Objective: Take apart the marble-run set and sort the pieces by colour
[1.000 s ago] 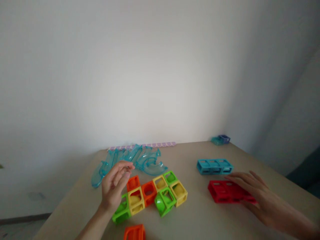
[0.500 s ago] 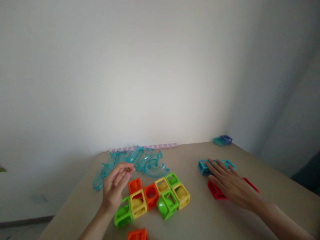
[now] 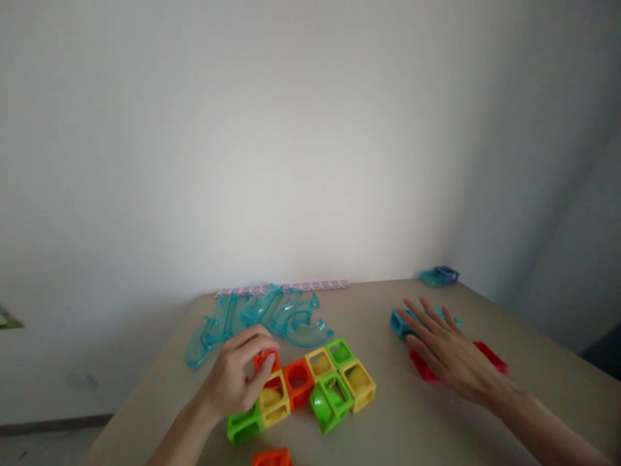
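Observation:
My left hand (image 3: 240, 375) reaches over the left end of a cluster of cube blocks. Its thumb and fingers curl around an orange cube block (image 3: 265, 359) at the cluster's back left. Beside that lie a yellow block (image 3: 274, 402), another orange block (image 3: 297, 383) with a round hole, and a green block (image 3: 245, 424) partly under the hand. My right hand (image 3: 453, 356) is open, palm down with fingers spread, over a red block piece (image 3: 490, 357) and a blue block piece (image 3: 400, 323). It partly hides both; whether it presses on them I cannot tell.
Clear blue track pieces (image 3: 262, 307) lie behind the cluster, and a purple patterned strip (image 3: 310, 285) runs along the wall. A dark blue block (image 3: 447, 274) sits in the far right corner. One more orange block (image 3: 272, 457) is at the near edge of view.
My left hand has come down and right from above the blocks, its fingers now around the orange cube block. My right hand stays over the red and blue pieces. The view has shifted slightly.

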Demonstrator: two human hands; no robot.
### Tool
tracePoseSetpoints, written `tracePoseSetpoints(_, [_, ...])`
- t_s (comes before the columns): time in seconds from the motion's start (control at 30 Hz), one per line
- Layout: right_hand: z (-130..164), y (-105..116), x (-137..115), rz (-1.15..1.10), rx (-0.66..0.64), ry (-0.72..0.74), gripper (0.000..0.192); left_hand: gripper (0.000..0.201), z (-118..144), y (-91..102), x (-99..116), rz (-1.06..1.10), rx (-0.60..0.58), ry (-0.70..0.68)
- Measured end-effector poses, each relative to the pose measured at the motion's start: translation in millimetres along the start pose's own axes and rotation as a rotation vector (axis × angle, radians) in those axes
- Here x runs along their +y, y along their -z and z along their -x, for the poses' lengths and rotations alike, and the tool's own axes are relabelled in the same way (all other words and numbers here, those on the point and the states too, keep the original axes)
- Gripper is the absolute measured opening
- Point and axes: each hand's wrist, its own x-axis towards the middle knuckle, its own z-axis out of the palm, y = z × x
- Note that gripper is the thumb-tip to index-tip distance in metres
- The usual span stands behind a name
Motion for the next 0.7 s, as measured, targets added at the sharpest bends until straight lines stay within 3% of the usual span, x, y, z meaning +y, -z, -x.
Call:
tracePoseSetpoints(0.1, [-10, 20, -53, -0.188, 0.141, 0.247, 0.046, 0.018, -2, 5.3, 3, -0.109, -0.165, 0.005])
tracePoseSetpoints(0.2, [-24, 31, -108, -0.370, 0.022, 0.580, 0.031, 0.018, -3, 5.5, 3, -0.135, -0.250, 0.027])
tracePoseSetpoints(0.3, [-33, 23, -142, -0.428, 0.016, 0.715, 0.016, 0.015, -3, 2.8, 1, -0.133, -0.286, 0.028])
tracePoseSetpoints(0.4, [-33, 9, -153, -0.432, 0.029, 0.729, 0.014, 0.018, -3, 0.4, 0, -0.145, -0.320, 0.032])
tracePoseSetpoints(0.53, [-29, 5, -146, -0.493, 0.012, 0.647, 0.016, 0.024, -4, 1.0, 2, -0.153, -0.353, 0.028])
tracePoseSetpoints(0.7, [-32, 11, -129, -0.546, -0.008, 0.549, 0.053, 0.028, -4, 5.8, -1, -0.108, -0.305, 0.041])
